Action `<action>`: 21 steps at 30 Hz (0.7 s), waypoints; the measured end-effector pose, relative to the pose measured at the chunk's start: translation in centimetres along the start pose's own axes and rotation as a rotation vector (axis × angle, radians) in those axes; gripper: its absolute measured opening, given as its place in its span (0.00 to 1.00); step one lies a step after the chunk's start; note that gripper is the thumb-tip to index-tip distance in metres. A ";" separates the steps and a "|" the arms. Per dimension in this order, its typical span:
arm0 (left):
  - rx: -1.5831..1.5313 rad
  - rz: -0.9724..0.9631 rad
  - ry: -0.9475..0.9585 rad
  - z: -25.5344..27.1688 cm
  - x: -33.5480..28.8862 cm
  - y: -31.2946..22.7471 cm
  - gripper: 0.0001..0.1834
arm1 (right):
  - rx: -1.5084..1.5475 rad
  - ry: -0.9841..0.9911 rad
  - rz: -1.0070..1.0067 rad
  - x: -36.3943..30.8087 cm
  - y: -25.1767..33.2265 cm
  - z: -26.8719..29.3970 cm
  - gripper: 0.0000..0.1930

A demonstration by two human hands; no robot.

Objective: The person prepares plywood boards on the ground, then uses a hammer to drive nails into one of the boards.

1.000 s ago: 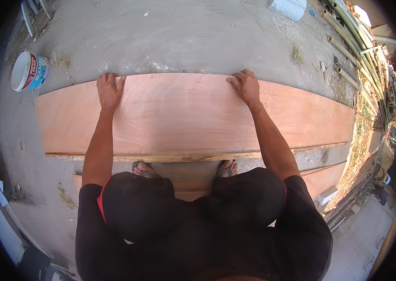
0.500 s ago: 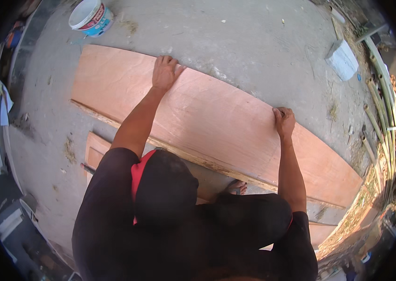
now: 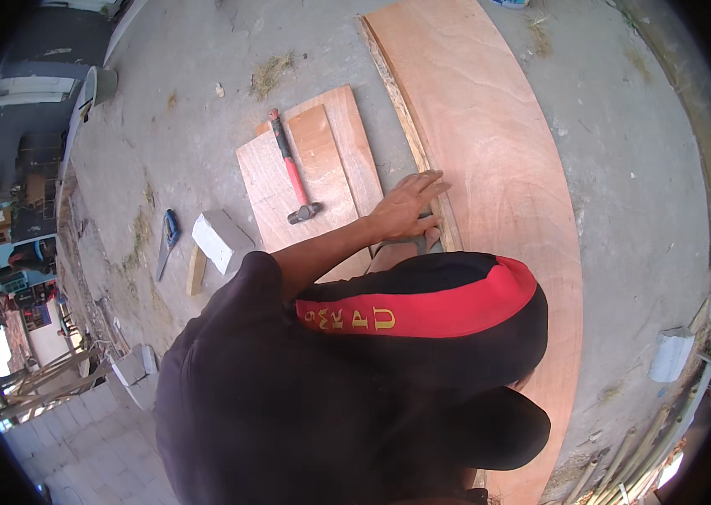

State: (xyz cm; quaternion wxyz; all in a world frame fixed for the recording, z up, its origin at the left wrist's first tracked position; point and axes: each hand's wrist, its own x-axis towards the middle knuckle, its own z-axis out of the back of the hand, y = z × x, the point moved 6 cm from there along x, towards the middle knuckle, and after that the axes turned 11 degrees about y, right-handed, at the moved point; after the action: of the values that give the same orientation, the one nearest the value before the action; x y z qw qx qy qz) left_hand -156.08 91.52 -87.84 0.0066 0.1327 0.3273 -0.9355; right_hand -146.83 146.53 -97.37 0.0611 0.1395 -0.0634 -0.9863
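Observation:
A long plywood panel (image 3: 498, 126) with a curved outer edge lies along my right side. A rough wooden batten (image 3: 397, 97) runs along its near edge. My left hand (image 3: 410, 204) rests on this batten, its fingers stretched across toward the panel's face. My right hand is hidden behind my bent legs. Left of the panel, a hammer (image 3: 292, 172) with a red and black handle lies on smaller plywood pieces (image 3: 343, 126), its head toward me. Part of a foot (image 3: 431, 238) shows just below my left hand.
A pale block (image 3: 222, 240) and a short wood offcut (image 3: 196, 269) sit left of the plywood pieces, near a blue-handled saw (image 3: 169, 231). Another pale block (image 3: 671, 353) stands at the right, above several bamboo poles (image 3: 625, 463). The floor is grey concrete (image 3: 204, 143).
My view has turned left, so the panel now runs up and down the picture. My left hand has moved from its far edge to the batten. My right hand has gone from sight.

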 end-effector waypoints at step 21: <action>0.216 0.529 -0.575 14.0 28.5 15.3 0.47 | 0.050 0.148 0.204 30.8 19.7 28.1 0.30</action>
State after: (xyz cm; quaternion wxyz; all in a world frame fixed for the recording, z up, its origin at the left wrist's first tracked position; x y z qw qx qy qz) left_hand -185.44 73.00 -93.91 0.3246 -0.0549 0.1663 -0.9295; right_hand -182.10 125.97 -75.98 0.1621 0.2061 -0.0971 -0.9601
